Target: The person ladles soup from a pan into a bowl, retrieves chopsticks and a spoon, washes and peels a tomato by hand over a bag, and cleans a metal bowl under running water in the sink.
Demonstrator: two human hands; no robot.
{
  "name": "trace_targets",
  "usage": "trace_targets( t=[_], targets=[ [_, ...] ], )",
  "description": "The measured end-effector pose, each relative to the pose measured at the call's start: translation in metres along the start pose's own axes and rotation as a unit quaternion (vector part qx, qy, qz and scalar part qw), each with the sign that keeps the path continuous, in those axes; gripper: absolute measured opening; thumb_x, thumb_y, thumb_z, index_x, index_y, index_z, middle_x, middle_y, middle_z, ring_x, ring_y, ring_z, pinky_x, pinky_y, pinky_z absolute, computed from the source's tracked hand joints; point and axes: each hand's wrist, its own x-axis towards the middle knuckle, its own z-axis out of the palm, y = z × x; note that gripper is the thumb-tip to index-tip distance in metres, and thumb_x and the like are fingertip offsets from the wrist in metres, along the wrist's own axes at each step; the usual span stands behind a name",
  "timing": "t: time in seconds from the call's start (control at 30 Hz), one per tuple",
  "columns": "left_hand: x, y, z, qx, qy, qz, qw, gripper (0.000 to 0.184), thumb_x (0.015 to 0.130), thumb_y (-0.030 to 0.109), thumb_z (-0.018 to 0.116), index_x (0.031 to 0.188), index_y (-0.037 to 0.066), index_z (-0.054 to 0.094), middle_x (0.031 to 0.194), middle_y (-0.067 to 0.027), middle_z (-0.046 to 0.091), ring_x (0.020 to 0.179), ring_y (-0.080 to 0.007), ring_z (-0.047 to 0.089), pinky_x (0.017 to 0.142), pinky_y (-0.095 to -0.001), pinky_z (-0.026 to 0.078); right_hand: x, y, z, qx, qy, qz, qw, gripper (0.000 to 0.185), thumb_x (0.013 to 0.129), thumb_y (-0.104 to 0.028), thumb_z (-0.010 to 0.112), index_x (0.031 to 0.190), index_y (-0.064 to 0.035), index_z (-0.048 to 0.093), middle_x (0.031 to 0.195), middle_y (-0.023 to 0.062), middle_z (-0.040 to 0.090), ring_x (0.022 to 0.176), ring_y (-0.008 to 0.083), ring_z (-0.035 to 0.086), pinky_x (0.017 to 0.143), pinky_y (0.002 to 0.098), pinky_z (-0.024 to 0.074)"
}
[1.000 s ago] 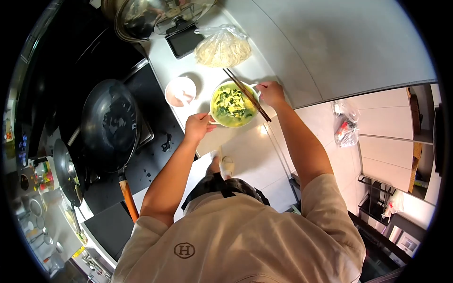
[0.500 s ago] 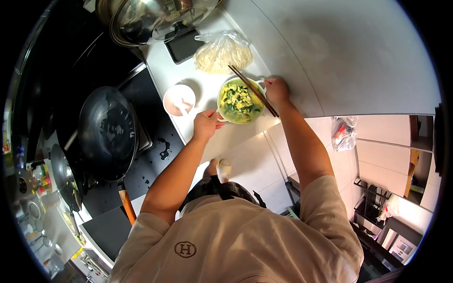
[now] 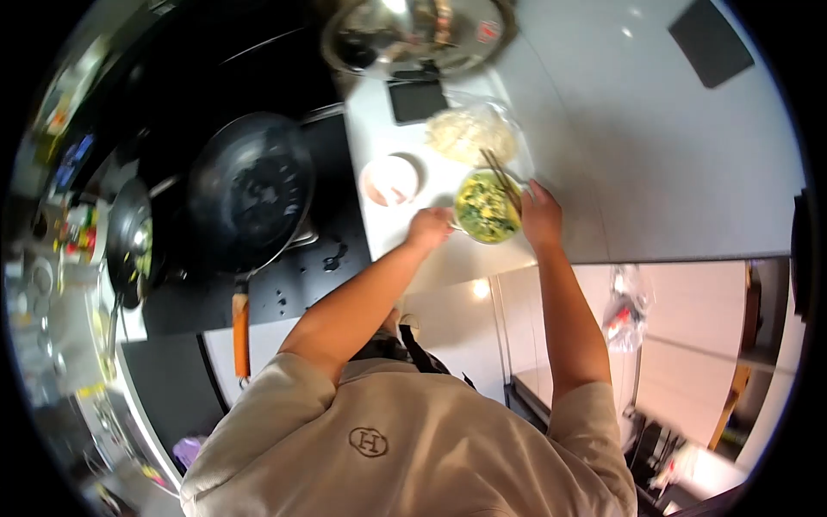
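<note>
A white two-handled bowl (image 3: 459, 231) holds soup with yellow egg and dark green leaves (image 3: 485, 207). My left hand (image 3: 430, 227) is closed on the handle at its left side. On the opposite side, my right hand (image 3: 541, 215) grips the bowl at the other handle, which its fingers hide. Brown chopsticks (image 3: 497, 168) lie across the bowl's rim, with their lower ends close to my right fingers. Motion blur softens the bowl and both hands.
A white cup with a spoon (image 3: 390, 180) stands left of the bowl. Behind lie a plastic bag of noodles (image 3: 472, 133), a dark flat object (image 3: 418, 102) and a glass lid (image 3: 413, 34). A black wok (image 3: 252, 189) rests on the stove at left, its wooden handle (image 3: 240, 332) toward me.
The whole view has swung, so the counter, wok and bowl appear farther right. Both hands keep hold of the bowl, and the chopsticks now lie closer to my right fingers.
</note>
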Motion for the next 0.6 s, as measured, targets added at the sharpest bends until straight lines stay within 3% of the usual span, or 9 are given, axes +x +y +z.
trace_targets(
  t=[0.07, 0.2, 0.23, 0.37, 0.6],
  targets=[
    [0.008, -0.016, -0.009, 0.143, 0.051, 0.116, 0.982, 0.045, 0.093, 0.032, 0.053, 0.122, -0.002, 0.052, 0.099, -0.0078, 0.063, 0.081, -0.0142, 0.061, 0.065, -0.0274, 0.049, -0.009, -0.042, -0.008, 0.064, -0.013, -0.055, 0.996, 0.025, 0.086, -0.019, 0.058, 0.105, -0.0038, 0.063, 0.103, 0.0168, 0.063, 0.097, 0.0325, 0.059, 0.084, 0.0379, 0.0465],
    [-0.074, 0.035, -0.044, 0.071, 0.011, 0.176, 0.982, 0.04, 0.092, 0.027, 0.054, 0.121, 0.0, 0.055, 0.097, -0.0068, 0.064, 0.085, -0.0142, 0.061, 0.069, -0.0275, 0.049, -0.01, -0.097, 0.008, 0.119, -0.065, -0.156, 0.978, 0.017, 0.083, -0.017, 0.065, 0.083, -0.0006, 0.064, 0.091, 0.0148, 0.063, 0.083, 0.0317, 0.06, 0.074, 0.0361, 0.0472],
    [-0.102, 0.047, -0.058, 0.02, 0.003, 0.162, 0.987, 0.035, 0.092, 0.024, 0.055, 0.118, 0.0, 0.057, 0.099, -0.0062, 0.064, 0.088, -0.0142, 0.061, 0.073, -0.027, 0.049, -0.012, -0.117, 0.017, 0.154, -0.075, -0.18, 0.969, 0.025, 0.082, -0.019, 0.068, 0.067, 0.0001, 0.06, 0.081, 0.0132, 0.061, 0.073, 0.0309, 0.058, 0.067, 0.036, 0.0458],
    [-0.184, 0.065, -0.108, -0.045, 0.068, 0.214, 0.973, 0.03, 0.094, 0.022, 0.052, 0.115, 0.002, 0.059, 0.105, -0.0059, 0.063, 0.091, -0.0127, 0.06, 0.079, -0.0265, 0.048, -0.021, -0.196, 0.037, 0.266, -0.15, -0.23, 0.924, 0.028, 0.081, -0.017, 0.069, 0.062, 0.0007, 0.057, 0.076, 0.0121, 0.058, 0.069, 0.0291, 0.057, 0.064, 0.034, 0.0443],
    [-0.323, 0.037, -0.195, -0.123, 0.258, 0.239, 0.928, 0.027, 0.095, 0.022, 0.05, 0.114, 0.005, 0.059, 0.104, -0.0057, 0.064, 0.091, -0.0137, 0.06, 0.08, -0.0267, 0.047, -0.075, -0.321, 0.049, 0.35, -0.232, -0.389, 0.82, 0.021, 0.083, -0.011, 0.064, 0.068, 0.0031, 0.058, 0.096, 0.0127, 0.061, 0.078, 0.0285, 0.06, 0.07, 0.0323, 0.0466]
  ],
)
